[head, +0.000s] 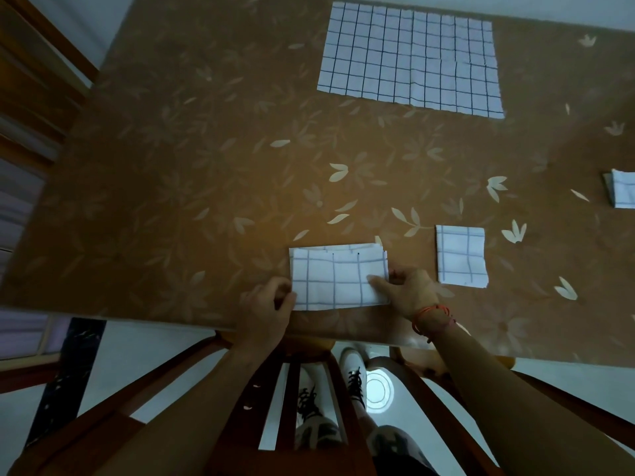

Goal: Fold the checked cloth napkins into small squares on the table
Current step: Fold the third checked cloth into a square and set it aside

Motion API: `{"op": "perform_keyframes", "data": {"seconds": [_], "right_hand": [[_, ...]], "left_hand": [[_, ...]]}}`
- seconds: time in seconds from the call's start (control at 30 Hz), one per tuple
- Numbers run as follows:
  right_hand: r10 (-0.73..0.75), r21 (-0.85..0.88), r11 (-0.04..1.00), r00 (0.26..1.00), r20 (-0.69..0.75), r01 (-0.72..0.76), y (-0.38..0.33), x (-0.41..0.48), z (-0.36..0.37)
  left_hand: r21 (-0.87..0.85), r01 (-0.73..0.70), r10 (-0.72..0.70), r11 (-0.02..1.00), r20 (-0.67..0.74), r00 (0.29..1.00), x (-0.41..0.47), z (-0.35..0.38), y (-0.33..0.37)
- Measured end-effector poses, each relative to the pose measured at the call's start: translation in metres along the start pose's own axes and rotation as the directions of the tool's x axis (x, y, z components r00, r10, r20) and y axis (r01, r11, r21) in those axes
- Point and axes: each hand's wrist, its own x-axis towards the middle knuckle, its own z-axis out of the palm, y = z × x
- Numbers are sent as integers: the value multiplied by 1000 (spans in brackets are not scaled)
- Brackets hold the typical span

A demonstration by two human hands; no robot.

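Note:
A white napkin with blue checks (pixel 338 276), folded into a layered rectangle, lies near the table's front edge. My left hand (pixel 266 307) pinches its left edge. My right hand (pixel 407 292) grips its right edge, thumb on top. A napkin folded into a small square (pixel 461 256) rests just right of it. Another folded napkin (pixel 622 188) is cut off by the right border. An unfolded checked napkin (pixel 410 60) lies flat at the far side of the table.
The table (pixel 192 173) is covered in brown cloth with a pale leaf pattern. A wooden chair (pixel 309 389) stands under its front edge, with my shoes seen through the slats. Wooden furniture (pixel 31 80) stands at the left.

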Motion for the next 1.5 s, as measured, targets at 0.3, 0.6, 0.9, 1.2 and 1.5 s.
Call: {"op": "perform_keyframes", "data": {"seconds": [0.3, 0.6, 0.9, 1.2, 1.5], "right_hand": [[62, -42, 997, 997, -38, -63, -14, 8, 1], [25, -134, 991, 999, -29, -29, -14, 19, 5], [-16, -147, 989, 1000, 21, 19, -13, 27, 2], [53, -197, 979, 998, 33, -46, -14, 29, 2], [42, -297, 953, 999, -29, -49, -16, 26, 2]], "left_hand": [[312, -262, 289, 913, -43, 956, -3, -1, 2], [550, -480, 328, 684, 356, 875, 24, 7, 3], [577, -469, 291, 668, 377, 879, 29, 6, -8], [605, -471, 282, 642, 385, 879, 35, 3, -12], [612, -467, 265, 638, 396, 879, 38, 2, -15]]}}
